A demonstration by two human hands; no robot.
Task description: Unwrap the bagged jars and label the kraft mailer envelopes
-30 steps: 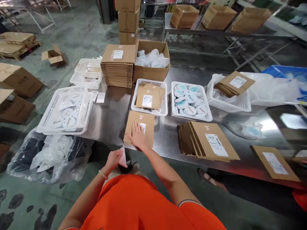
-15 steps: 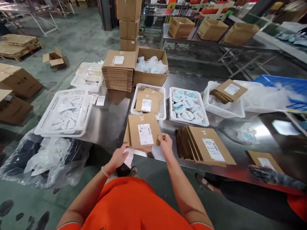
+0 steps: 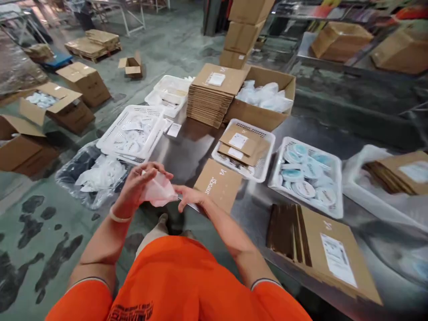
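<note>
My left hand (image 3: pixel 142 183) is raised beyond the table's front edge, its fingers closed on a thin, crumpled whitish sheet of paper (image 3: pixel 159 189). At the sheet's right corner is my right hand (image 3: pixel 191 197), its thumb and forefinger around that corner. Just beyond my right hand, a flat brown cardboard mailer (image 3: pixel 220 183) with printed lettering lies on the metal table (image 3: pixel 187 145). Behind it, a white basket (image 3: pixel 266 162) holds labelled mailers (image 3: pixel 247 140). Left of my left hand, a bin lined with clear plastic (image 3: pixel 67 176) holds crumpled white sheets (image 3: pixel 102 174).
Round printed packs fill a white basket (image 3: pixel 338 187) at right and another basket (image 3: pixel 113 129) at left. Labelled mailers (image 3: pixel 334 249) lean at front right. A mailer stack (image 3: pixel 209 104) and an open carton (image 3: pixel 267 118) stand behind. Cartons (image 3: pixel 83 82) sit on the floor.
The view has swung left. My right hand has let go of the labelled mailer and come to the paper. My left hand has lifted the paper; the labelled mailer now lies in the basket.
</note>
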